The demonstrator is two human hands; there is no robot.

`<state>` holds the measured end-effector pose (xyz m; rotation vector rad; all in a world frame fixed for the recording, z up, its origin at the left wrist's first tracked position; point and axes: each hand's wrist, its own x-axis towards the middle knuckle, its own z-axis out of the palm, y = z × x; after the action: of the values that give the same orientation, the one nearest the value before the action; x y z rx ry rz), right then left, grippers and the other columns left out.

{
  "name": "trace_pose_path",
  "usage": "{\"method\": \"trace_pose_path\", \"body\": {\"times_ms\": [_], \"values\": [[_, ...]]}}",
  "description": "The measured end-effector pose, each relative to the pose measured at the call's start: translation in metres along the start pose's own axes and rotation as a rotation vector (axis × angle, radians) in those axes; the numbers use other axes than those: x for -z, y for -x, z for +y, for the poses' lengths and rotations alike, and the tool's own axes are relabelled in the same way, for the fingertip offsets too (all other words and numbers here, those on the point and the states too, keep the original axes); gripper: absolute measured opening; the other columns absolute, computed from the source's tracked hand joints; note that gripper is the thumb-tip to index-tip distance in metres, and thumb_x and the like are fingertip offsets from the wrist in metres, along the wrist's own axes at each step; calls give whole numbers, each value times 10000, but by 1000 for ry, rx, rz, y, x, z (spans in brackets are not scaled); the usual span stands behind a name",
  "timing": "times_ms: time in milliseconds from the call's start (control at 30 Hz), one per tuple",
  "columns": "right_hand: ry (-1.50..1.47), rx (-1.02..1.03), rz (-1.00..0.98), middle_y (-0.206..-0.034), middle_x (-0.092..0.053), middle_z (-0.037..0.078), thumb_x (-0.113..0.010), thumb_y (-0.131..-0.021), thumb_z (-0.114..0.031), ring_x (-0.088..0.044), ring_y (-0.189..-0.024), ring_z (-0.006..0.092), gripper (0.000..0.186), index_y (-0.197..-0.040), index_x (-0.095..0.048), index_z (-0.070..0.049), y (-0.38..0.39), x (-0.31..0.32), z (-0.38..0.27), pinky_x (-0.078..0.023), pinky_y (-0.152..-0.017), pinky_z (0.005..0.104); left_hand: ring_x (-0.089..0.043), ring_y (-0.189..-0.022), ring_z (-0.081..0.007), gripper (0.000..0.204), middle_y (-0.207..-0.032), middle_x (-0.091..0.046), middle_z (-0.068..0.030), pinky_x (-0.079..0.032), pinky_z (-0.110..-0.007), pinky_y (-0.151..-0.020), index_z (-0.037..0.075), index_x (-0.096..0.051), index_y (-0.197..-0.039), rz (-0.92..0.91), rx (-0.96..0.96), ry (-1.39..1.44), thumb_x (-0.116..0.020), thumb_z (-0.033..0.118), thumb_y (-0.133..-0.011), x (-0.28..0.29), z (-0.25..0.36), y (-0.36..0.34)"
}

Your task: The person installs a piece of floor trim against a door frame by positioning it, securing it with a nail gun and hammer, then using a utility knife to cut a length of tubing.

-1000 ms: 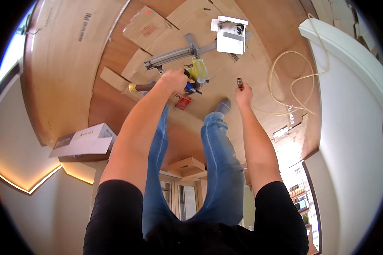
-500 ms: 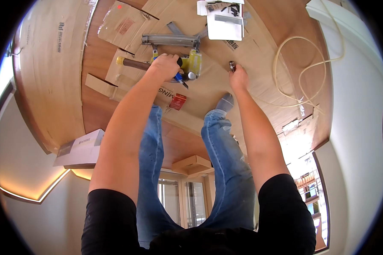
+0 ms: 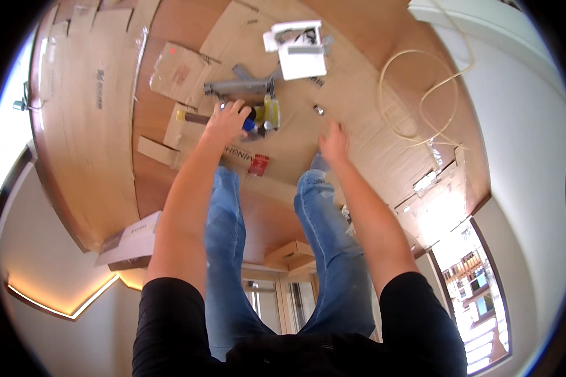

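Observation:
My left hand rests over a group of tools, its fingers spread. Beneath and around it is a yellow-green and grey nail gun with a long grey magazine. A hammer lies beside it, its dark handle with a yellow end sticking out left of the hand. A blue-handled tool, partly hidden, is by the fingers. My right hand, slightly blurred, is empty with fingers apart. Just beyond its fingertips, a small metal fitting lies on the cardboard.
Flattened cardboard covers the wooden floor. A small red box lies near my feet. An opened white box with small dark parts sits at the far side. A coiled pale hose lies at right, near the white wall.
My right hand has let go of the metal fitting and drawn back toward me. My left hand's fingers have spread over the tools. The whole view has shifted somewhat.

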<state>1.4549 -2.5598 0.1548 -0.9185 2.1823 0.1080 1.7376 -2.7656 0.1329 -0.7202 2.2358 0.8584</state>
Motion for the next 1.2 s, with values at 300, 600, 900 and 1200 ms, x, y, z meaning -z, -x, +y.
{"method": "trace_pose_path", "body": {"times_ms": [300,600,900,1200], "values": [[0,79,-68,-1300,-638,253,-721,-911,-266,-591,-1226,431,431,-1252,-653,-11,243,96,71,-479,-1059,505,-698,-986,-400,329,-1038,-736,-202,-546,-478,-873,94,-714,-1169,234,270,704,-711,349,-962,102,86,219],[-452,-357,-55,-957,-736,211,-718,-889,-293,-723,-906,333,311,-1001,-731,-4,436,248,119,-565,-767,442,-558,-1068,-162,313,-1138,-573,-62,-496,-328,-943,11,-602,-1230,1189,60,922,-608,-63,-927,446,178,512],[-659,-93,-81,-892,-753,170,-676,-940,-348,-715,-841,267,363,-972,-744,7,573,332,55,-555,-761,413,-627,-1052,-320,300,-1170,-618,-191,-518,-420,-967,-46,-596,-1239,1913,-1315,-324,-650,28,-954,769,480,850],[-779,57,464,-712,-660,103,-687,-897,-258,-635,-702,205,237,-844,-729,-31,622,341,74,-517,-649,410,-630,-1064,-308,286,-1181,-626,-178,-517,-417,-979,-32,-609,-1232,1664,-1732,-324,-653,40,-959,778,612,889]]}}
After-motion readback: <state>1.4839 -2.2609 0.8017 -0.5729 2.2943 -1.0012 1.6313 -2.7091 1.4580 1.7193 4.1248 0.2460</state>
